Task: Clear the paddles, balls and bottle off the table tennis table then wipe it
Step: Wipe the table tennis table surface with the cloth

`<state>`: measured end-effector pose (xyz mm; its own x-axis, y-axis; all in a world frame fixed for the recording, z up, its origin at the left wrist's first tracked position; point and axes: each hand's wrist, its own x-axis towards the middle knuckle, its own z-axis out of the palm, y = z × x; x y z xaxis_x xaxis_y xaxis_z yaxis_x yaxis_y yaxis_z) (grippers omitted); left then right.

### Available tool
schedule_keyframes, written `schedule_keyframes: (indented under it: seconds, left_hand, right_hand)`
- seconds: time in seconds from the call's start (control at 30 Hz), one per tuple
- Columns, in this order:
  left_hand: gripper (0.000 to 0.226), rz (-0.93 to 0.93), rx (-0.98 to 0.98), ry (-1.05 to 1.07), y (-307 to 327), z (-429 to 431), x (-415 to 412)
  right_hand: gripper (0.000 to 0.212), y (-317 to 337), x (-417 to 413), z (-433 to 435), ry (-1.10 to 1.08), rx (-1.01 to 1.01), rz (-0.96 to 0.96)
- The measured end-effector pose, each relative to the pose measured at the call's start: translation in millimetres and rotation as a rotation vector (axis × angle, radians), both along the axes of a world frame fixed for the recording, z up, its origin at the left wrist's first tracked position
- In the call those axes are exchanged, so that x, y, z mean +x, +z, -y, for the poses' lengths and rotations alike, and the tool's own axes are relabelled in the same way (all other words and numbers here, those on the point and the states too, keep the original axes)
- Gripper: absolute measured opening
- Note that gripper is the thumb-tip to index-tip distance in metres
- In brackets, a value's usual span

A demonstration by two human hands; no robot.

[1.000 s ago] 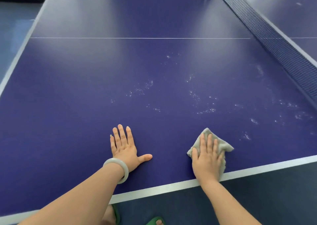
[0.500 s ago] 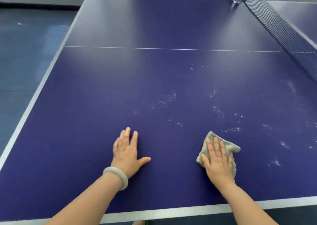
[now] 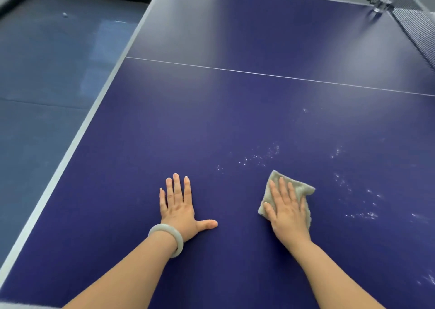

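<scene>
We are pushing the cloth (image 3: pixel 299 187) farther in from the table's (image 3: pixel 235 125) near edge under a flat right hand (image 3: pixel 288 211), left hand (image 3: pixel 179 211) spread wide, wiping under way toward the specks (image 3: pixel 259 157).

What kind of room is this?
Probably an indoor games or sports room. A blue table tennis table with a net fills the view, and smooth blue flooring lies beside it.

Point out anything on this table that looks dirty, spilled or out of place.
White specks are scattered over the blue table, ahead and right of the cloth under the right hand, with more specks toward the right edge. They look like unwiped residue. The left hand rests flat on a patch without specks. Nothing else stands out.
</scene>
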<state>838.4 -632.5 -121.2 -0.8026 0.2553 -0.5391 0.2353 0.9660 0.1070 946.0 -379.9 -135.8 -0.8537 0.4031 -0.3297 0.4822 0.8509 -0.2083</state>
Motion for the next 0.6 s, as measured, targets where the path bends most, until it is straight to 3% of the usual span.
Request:
schedule_keyframes:
  seconds: [0.07, 0.1, 0.23, 0.33, 0.53, 0.6]
  left_hand:
    - [0.141, 0.003, 0.010, -0.003, -1, 1, -1]
    - [0.141, 0.004, 0.013, -0.002, -2, 1, -1]
    - [0.142, 0.021, 0.019, 0.003, -3, 2, -1]
    - [0.142, 0.023, 0.033, 0.007, -2, 3, -1]
    - [0.142, 0.019, 0.033, -0.002, -1, 3, -1]
    - [0.142, 0.012, 0.039, -0.005, -3, 4, -1]
  right_hand:
    - [0.062, 1, 4, -3, -0.283, 0.047, 0.050]
    - [0.062, 1, 10, 9, -0.309, 0.077, 0.055]
    - [0.062, 1, 14, 82, 0.061, 0.095, -0.044]
    - [0.060, 0, -37, 99, 0.297, 0.073, -0.089]
    - [0.061, -5, -125, 68, 0.446, 0.039, -0.020]
    - [0.061, -7, -117, 18, 0.266, 0.166, 0.012]
